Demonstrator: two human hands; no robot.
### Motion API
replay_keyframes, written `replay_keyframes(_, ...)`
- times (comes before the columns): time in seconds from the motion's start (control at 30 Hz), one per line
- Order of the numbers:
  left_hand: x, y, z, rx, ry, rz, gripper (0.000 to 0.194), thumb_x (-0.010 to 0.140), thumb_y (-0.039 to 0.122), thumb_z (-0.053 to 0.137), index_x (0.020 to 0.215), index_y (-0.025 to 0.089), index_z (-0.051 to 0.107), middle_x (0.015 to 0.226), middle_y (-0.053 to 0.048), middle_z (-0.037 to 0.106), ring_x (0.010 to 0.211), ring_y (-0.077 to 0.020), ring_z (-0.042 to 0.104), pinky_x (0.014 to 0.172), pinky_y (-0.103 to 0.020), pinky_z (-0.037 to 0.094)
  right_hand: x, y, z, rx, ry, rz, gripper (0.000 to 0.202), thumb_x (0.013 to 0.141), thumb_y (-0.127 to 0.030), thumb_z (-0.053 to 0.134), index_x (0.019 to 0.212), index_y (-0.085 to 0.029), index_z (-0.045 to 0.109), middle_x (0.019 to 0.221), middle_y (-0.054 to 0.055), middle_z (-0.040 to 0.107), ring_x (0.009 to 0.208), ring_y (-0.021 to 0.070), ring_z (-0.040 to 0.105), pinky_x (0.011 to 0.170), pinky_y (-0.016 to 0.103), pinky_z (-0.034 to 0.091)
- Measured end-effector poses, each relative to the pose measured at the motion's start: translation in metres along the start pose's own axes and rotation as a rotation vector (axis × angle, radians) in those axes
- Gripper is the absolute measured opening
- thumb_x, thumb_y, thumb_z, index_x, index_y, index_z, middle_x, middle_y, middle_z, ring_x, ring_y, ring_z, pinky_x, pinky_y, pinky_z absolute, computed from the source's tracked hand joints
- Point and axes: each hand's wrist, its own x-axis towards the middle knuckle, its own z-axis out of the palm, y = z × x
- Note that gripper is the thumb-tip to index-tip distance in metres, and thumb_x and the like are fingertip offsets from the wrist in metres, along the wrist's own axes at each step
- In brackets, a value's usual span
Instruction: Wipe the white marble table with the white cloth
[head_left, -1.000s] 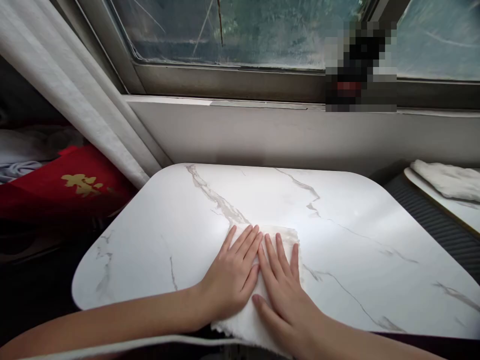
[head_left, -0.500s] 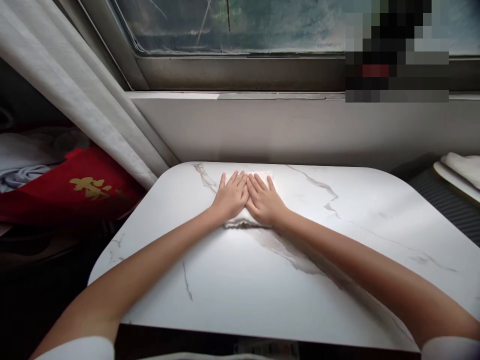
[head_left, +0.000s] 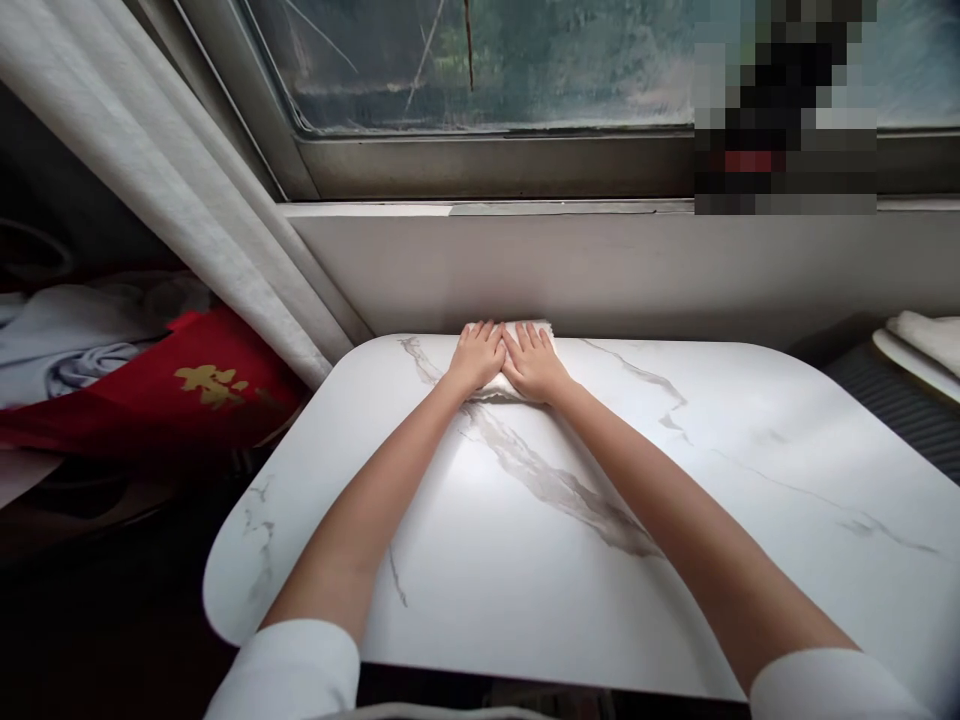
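Observation:
A folded white cloth (head_left: 498,388) lies at the far edge of a white, marble-patterned table (head_left: 465,560). My left hand (head_left: 478,358) rests flat on the cloth's left part, fingers stretched toward the wall. Beside it, my right hand (head_left: 535,362) presses flat on the right part with its fingers a little apart. The two hands touch at the thumbs. Both cover most of the cloth; its front edge and far right corner show. Neither hand is wrapped round anything.
Beyond the table stands a pale wall (head_left: 637,270) under a window (head_left: 480,70). A light curtain (head_left: 172,170) hangs at the left, near a red cloth with gold print (head_left: 247,390) and some clothes (head_left: 82,330). At the right is a dark ribbed surface (head_left: 892,400).
Both hands have slid forward together with the cloth, from a little short of the table's far edge up to it. The view has shifted slightly.

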Motion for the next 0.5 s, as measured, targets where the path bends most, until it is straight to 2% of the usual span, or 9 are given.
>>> replay_keyframes(0.13,-0.044,0.011,-0.008,-0.017,-0.040,0.035,0.050,0.096,0.022,0.026,0.143,0.010,0.032,0.151,-0.012,0.029,0.140,-0.0250,0.023,0.114,-0.043,0.016,-0.043,-0.022,-0.005,0.011,0.007,0.006,0.062,0.095,-0.038,0.028,0.147,-0.005,0.024,0.152,0.021,0.021,0.141,0.0346,0.013,0.111,0.052,0.012)
replay_keyframes(0.2,-0.079,0.016,-0.016,-0.038,-0.051,0.090,0.050,0.096,0.023,0.026,0.144,0.011,0.032,0.151,-0.011,0.029,0.140,-0.0243,0.021,0.114,-0.043,0.015,-0.076,-0.040,-0.009,0.039,-0.004,-0.009,0.063,0.095,-0.037,0.028,0.146,-0.001,0.022,0.153,0.022,0.017,0.141,0.0353,0.008,0.112,0.054,0.010)
replay_keyframes(0.3,-0.144,0.023,-0.031,-0.059,-0.050,0.176,0.051,0.095,0.025,0.026,0.144,0.010,0.032,0.151,-0.012,0.029,0.141,-0.0257,0.018,0.114,-0.047,0.016,-0.133,-0.072,-0.022,0.128,-0.061,-0.103,0.064,0.095,-0.035,0.026,0.146,0.002,0.016,0.154,0.023,0.008,0.141,0.0345,-0.003,0.112,0.056,0.004)
replay_keyframes(0.4,-0.208,0.027,-0.048,-0.075,-0.044,0.263,0.053,0.094,0.023,0.029,0.145,0.011,0.029,0.150,-0.011,0.030,0.141,-0.0265,0.015,0.114,-0.049,0.017,-0.184,-0.100,-0.042,0.286,-0.179,-0.207,0.070,0.094,-0.037,0.032,0.147,0.003,0.011,0.153,0.024,-0.002,0.139,0.0347,-0.014,0.111,0.060,0.000)
replay_keyframes(0.5,-0.256,0.026,-0.063,-0.092,-0.051,0.300,0.054,0.094,0.020,0.031,0.148,0.016,0.023,0.152,-0.008,0.027,0.142,-0.0255,0.015,0.114,-0.049,0.019,-0.213,-0.119,-0.062,0.467,-0.372,-0.290,0.081,0.089,-0.036,0.045,0.147,0.002,0.002,0.151,0.023,-0.012,0.136,0.0358,-0.021,0.109,0.063,-0.001)
